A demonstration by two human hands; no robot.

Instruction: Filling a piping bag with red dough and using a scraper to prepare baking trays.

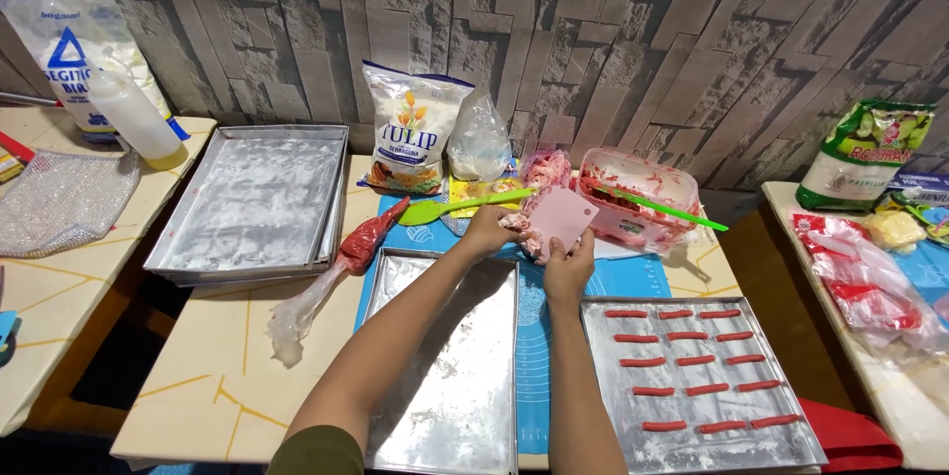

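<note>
The right hand (570,262) holds a pink scraper (560,218) by its lower edge, the grip closed on it with the fingers pinching from below. The scraper is a thin, flat plastic card, pale pink, with rounded corners, and it stands nearly upright over the blue mat (633,277), a little tilted. The left hand (487,231) has its grip closed around a clear piping bag (521,225) with red-pink dough, just beside the left edge of the scraper; the bag looks crumpled and smeared inside, and I cannot tell if the scraper touches it.

Below the hands, on the worktop (217,376), lies an empty metal tray (450,386) dusted with flour. To the right of it a second tray (697,435) carries short red dough sticks (695,360) in three neat columns. Behind the hands stands a plastic container (633,200) smeared with red dough, and a green spatula (664,206) rests across it. Another green spatula (460,206) lies left of it, near a filled red piping bag (368,238). Stacked floured trays (257,200) lie further to the left
</note>
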